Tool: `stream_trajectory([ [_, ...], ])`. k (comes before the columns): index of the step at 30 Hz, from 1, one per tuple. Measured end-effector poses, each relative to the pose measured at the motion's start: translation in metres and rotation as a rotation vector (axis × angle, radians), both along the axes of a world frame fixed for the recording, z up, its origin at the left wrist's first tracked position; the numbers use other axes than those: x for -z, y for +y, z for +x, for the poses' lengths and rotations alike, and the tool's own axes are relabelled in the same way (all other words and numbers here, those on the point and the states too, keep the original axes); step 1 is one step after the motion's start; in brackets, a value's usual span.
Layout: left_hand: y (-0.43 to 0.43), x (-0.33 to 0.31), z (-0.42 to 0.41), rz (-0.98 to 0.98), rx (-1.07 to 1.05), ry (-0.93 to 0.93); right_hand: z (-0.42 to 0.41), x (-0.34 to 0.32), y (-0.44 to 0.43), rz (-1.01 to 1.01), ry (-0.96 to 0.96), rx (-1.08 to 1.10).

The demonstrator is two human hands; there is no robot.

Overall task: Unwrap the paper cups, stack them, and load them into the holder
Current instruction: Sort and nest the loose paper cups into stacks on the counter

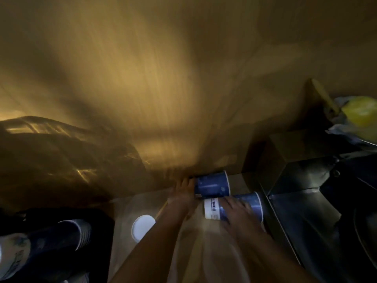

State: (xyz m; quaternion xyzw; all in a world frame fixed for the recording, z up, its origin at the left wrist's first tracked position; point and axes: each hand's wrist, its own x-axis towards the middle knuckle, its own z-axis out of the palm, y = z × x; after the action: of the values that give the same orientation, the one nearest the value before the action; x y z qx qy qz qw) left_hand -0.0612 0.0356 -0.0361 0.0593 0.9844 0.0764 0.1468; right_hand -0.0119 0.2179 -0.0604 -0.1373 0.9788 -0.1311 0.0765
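Observation:
The view is dim and motion-blurred. Two blue paper cup stacks lie on their sides on a pale counter. My left hand is against the left end of the far cup stack. The near cup stack carries a white label at its left end, and my right hand lies over it with fingers spread. Another sleeve of blue cups lies at the lower left in the dark. A white round lid or cup bottom rests on the counter left of my arms. No holder is clearly visible.
A dark metal unit stands directly right of the cups. A yellow object in crumpled plastic sits at the far right. A brown wall rises behind the counter. A dark crinkled bag fills the left.

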Motion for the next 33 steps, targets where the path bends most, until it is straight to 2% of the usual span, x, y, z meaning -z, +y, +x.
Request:
stream_trajectory([
  [7,0.007,0.033,-0.004,-0.086,-0.071,0.085,-0.006,0.016,0.010,0.240,0.055,-0.119],
  [10,0.008,0.035,-0.003,-0.128,-0.087,0.134,-0.006,0.021,0.010,0.258,0.067,-0.122],
  [11,0.007,0.035,-0.001,-0.121,-0.096,0.084,-0.006,0.023,0.009,0.249,0.055,-0.128],
  [14,0.000,0.025,-0.001,0.064,-0.149,-0.157,-0.008,0.025,0.008,0.254,0.051,-0.136],
  [16,-0.003,0.010,0.000,0.215,-0.194,-0.182,-0.009,0.025,0.008,0.263,0.046,-0.146],
  [19,0.003,-0.021,0.007,0.379,-0.234,-0.047,-0.009,0.026,0.009,0.269,0.026,-0.149],
  [22,0.013,-0.050,0.013,0.301,-0.177,0.186,-0.005,0.026,0.007,0.290,0.016,-0.155],
  [26,0.021,-0.069,0.024,0.190,-0.108,0.399,0.005,0.018,0.008,0.303,0.004,-0.172],
  [29,0.024,-0.071,0.033,0.214,-0.118,0.440,0.012,0.012,0.008,0.305,-0.021,-0.201],
  [33,0.027,-0.064,0.050,0.295,-0.232,0.355,0.018,0.007,0.008,0.285,-0.045,-0.181],
])
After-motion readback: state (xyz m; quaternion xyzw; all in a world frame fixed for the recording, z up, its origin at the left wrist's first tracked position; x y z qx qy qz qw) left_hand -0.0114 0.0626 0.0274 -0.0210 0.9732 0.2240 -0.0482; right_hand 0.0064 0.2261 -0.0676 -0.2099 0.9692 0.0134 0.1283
